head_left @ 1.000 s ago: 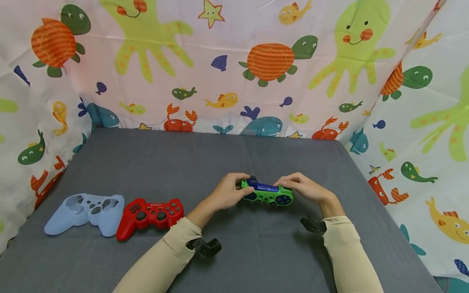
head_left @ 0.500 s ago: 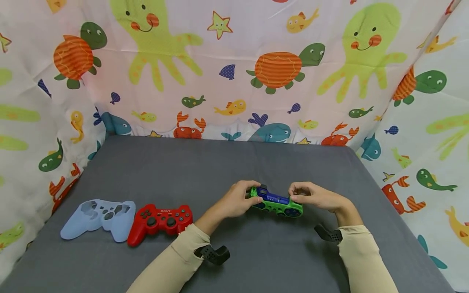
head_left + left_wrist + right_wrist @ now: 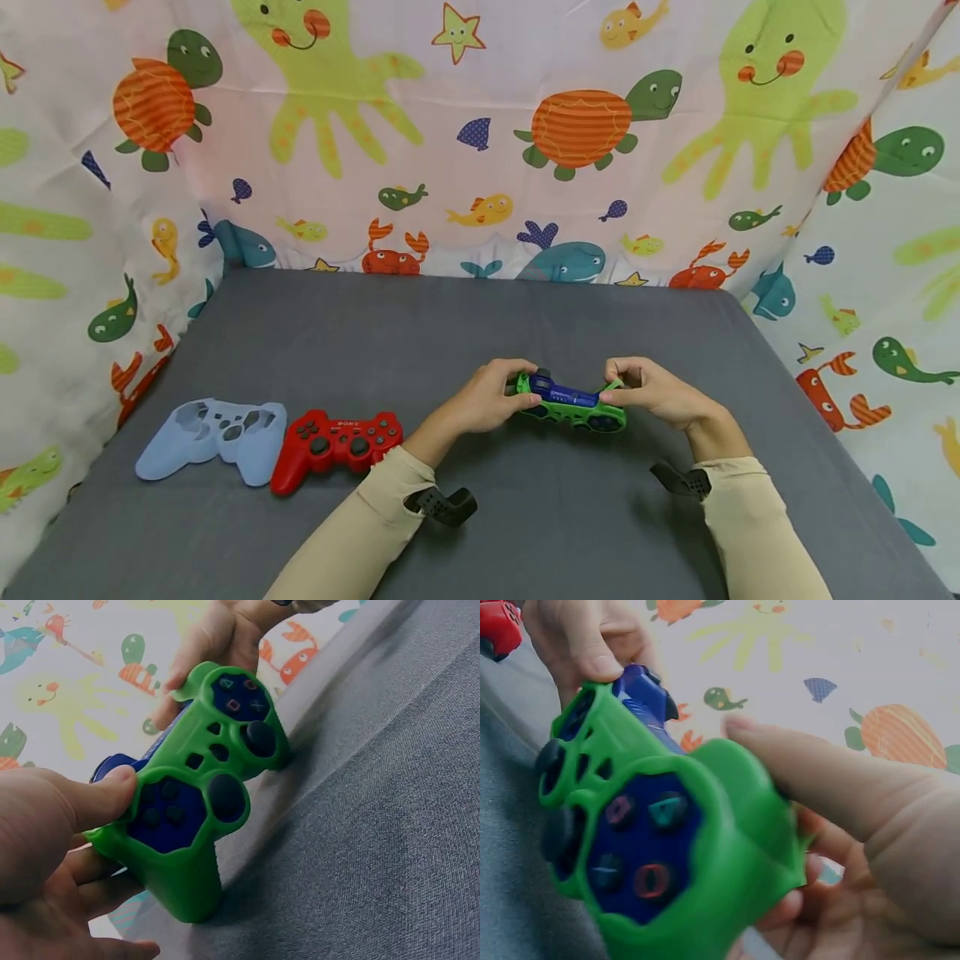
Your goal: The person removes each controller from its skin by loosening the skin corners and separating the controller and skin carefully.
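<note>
Green, rubbery-looking cover (image 3: 180, 881) wraps a blue controller (image 3: 566, 396) held toward the middle of a grey-clothed bench (image 3: 525, 517), between a person's two bare hands. Thumb above and fingers below, the left hand (image 3: 480, 402) has its grip clamped on the blue controller's left end, the thumb lying beside the directional buttons (image 3: 152, 817). At the opposite end, the right hand (image 3: 660, 392) pinches the green cover, its grip together on a lip that stands up at the far corner, near the shape-marked buttons (image 3: 241, 694). Whether the controller's handles touch the cloth cannot be told. To the person's left, a pale-blue cover (image 3: 180, 437) with cut-out holes lies flat, just beside a red controller (image 3: 340, 450) marked "SONY", resting face up near the left cream sleeve (image 3: 352, 533). Black wrist devices (image 3: 446, 507) show at both cuffs. Behind the bench hangs a white curtain (image 3: 450, 167) printed with turtles, octopuses, crabs and fish.
</note>
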{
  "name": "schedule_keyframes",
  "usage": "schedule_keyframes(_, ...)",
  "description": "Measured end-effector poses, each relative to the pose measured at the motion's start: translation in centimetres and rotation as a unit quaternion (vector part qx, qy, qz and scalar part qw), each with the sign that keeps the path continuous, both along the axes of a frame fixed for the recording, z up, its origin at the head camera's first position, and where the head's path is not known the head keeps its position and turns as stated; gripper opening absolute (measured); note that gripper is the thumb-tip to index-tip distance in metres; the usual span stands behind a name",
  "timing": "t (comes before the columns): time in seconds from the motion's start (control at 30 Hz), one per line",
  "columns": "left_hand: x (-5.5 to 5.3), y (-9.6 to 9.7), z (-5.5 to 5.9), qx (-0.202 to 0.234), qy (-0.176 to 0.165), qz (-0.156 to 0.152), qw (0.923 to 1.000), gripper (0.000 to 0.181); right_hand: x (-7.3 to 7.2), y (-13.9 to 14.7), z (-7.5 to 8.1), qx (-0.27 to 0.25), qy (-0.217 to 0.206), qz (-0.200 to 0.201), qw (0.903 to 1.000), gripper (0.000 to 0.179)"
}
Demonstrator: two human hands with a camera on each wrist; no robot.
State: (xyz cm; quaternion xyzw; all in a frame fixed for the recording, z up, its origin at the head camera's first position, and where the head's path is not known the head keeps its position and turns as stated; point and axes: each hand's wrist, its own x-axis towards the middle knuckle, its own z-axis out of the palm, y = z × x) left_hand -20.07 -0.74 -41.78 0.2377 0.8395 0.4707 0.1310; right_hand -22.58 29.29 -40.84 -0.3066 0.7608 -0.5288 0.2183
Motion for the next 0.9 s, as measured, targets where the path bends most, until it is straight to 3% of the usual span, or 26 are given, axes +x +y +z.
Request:
schedule_keyframes(0.17,-0.2,0.3,-0.2,-0.003,-0.017,0.045,0.9988,0.046,-0.2,-0.2,-0.1,0.002,0.048,-0.077,0.9959,0.026)
schedule_keyframes(0.3,0.3,0.6,-1.2,0.004,-0.031,0.065,0.9974,0.045,0.9,0.2,-0.3,0.02,0.046,-0.077,0.9958,0.012)
schedule_keyframes(0.4,0.5,0.8,-1.7,0.019,-0.043,0.068,0.9966,0.045,1.8,0.6,-0.1,0.041,0.026,-0.077,0.9958,0.015)
schedule_keyframes(0.53,0.4,0.9,-1.4,0.043,-0.055,0.081,0.9943,0.046,1.8,0.1,0.6,0.052,0.034,-0.118,0.9911,0.021)
schedule_keyframes(0.7,-0.4,1.0,-0.4,0.059,-0.06,0.089,0.9925,0.047,1.1,-0.5,1.6,0.063,0.089,-0.164,0.9804,0.016)
schedule_keyframes(0.9,-1.0,0.9,-0.2,0.094,-0.102,0.1,0.9853,0.047,0.5,-1.0,1.9,0.055,0.127,-0.182,0.9736,0.015)
